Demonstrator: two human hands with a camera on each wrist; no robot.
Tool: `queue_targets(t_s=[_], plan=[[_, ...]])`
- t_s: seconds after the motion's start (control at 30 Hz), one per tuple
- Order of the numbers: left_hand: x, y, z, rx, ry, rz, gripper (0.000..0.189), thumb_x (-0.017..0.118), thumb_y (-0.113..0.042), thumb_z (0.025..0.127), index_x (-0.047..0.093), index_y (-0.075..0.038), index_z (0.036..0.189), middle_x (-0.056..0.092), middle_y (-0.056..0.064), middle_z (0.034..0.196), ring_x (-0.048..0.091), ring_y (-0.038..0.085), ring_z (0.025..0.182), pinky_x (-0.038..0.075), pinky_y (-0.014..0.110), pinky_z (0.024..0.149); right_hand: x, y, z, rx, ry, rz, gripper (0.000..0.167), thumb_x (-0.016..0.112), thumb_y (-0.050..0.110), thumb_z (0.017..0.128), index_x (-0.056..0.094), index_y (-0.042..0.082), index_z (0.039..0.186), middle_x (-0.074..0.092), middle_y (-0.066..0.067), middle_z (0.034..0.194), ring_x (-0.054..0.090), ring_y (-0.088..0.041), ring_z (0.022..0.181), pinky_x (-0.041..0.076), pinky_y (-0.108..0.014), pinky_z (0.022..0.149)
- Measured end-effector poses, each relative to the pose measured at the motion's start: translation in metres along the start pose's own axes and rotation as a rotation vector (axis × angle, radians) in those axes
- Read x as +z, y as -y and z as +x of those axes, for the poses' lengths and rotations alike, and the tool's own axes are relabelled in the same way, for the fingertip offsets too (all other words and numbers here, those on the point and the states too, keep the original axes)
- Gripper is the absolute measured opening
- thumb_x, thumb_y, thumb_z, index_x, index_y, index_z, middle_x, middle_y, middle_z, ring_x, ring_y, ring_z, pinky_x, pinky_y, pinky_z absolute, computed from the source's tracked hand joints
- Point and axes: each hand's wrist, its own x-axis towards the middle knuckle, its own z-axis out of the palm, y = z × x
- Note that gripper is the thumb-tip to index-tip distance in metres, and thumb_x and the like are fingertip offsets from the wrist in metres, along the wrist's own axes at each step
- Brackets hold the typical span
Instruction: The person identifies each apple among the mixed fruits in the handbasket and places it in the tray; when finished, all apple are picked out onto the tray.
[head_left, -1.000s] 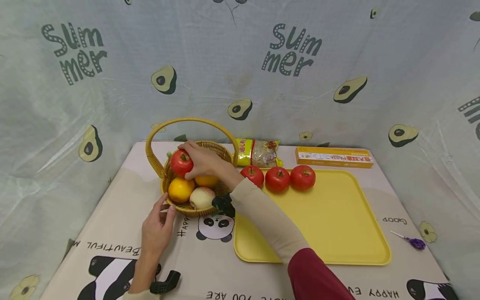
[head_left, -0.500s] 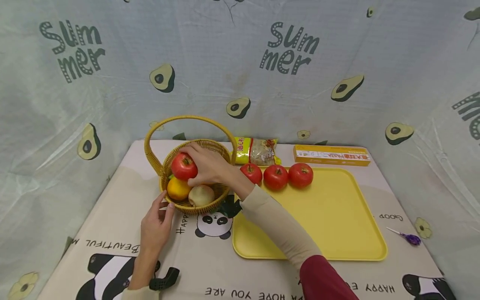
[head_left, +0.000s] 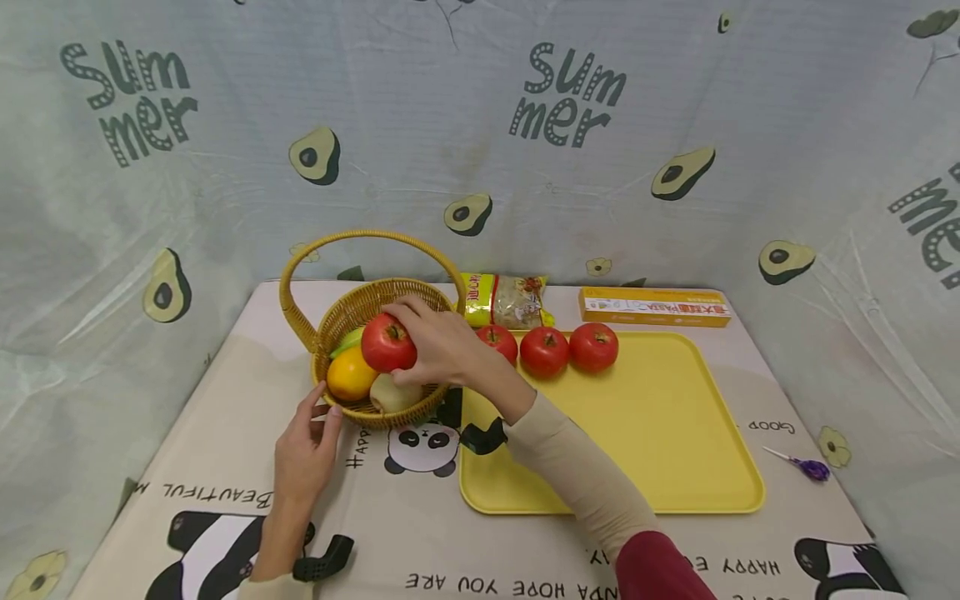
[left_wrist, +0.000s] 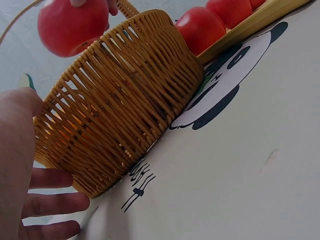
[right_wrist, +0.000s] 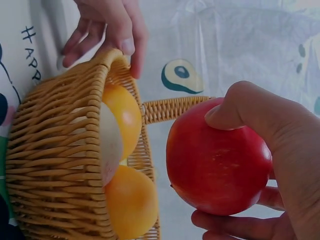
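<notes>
In the head view a wicker basket (head_left: 429, 406) with a tall handle stands on the table. My right hand (head_left: 442, 346) holds a red pomegranate (head_left: 387, 343) above its opening. The right wrist view shows the thumb and fingers curled round this pomegranate (right_wrist: 220, 160). My left hand (head_left: 303, 454) touches the basket's near left rim with thumb and forefinger; its other fingers (left_wrist: 55, 204) hang loose beside the wicker. Inside lie an orange (head_left: 351, 375), a pale round fruit (head_left: 393, 395), a green fruit (head_left: 347, 342), partly hidden, and a second orange-yellow fruit (right_wrist: 131, 202).
A yellow tray (head_left: 630, 442) stands right of the basket, with several red pomegranates (head_left: 544, 352) along its far edge. Behind are a clear-and-yellow food bag (head_left: 510, 300) and a long pasta box (head_left: 654, 307). A purple lollipop (head_left: 812, 469) lies at far right.
My right hand has carried the pomegranate rightward over the basket, uncovering the green fruit at its left. My left hand has stayed at the rim. The view has shifted slightly.
</notes>
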Motion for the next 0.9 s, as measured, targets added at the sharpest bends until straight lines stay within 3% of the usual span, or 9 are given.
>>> queue_targets(t_s=[0.43,0.77,0.9], plan=[[-0.001,0.000,0.000,-0.002,0.006,0.002,0.048,0.053,-0.032,0.103,0.049,-0.019,0.149,0.071,0.016,0.116,0.070,0.027,0.085,0.054,0.031,0.078,-0.004,-0.013,-0.043,0.071,-0.015,0.183,0.086,0.076,0.040,0.073,0.040,0.017,0.148,0.042,-0.003,0.145,0.057,-0.020,0.117,0.055,-0.038,0.096],[-0.002,-0.002,0.000,-0.009,0.005,0.005,0.048,0.053,-0.033,0.103,0.049,-0.018,0.148,0.071,0.017,0.115,0.070,0.028,0.085,0.052,0.024,0.076,-0.005,-0.031,-0.078,0.110,-0.073,0.265,0.086,0.083,0.029,0.069,0.043,0.020,0.145,0.043,-0.002,0.143,0.052,-0.020,0.124,0.055,-0.040,0.099],[-0.001,-0.002,0.000,-0.012,0.010,0.007,0.048,0.053,-0.033,0.103,0.049,-0.019,0.149,0.071,0.017,0.115,0.070,0.028,0.086,0.053,0.027,0.077,-0.007,-0.038,-0.090,0.136,-0.090,0.286,0.086,0.083,0.027,0.068,0.044,0.021,0.144,0.043,-0.001,0.143,0.052,-0.020,0.125,0.055,-0.041,0.099]])
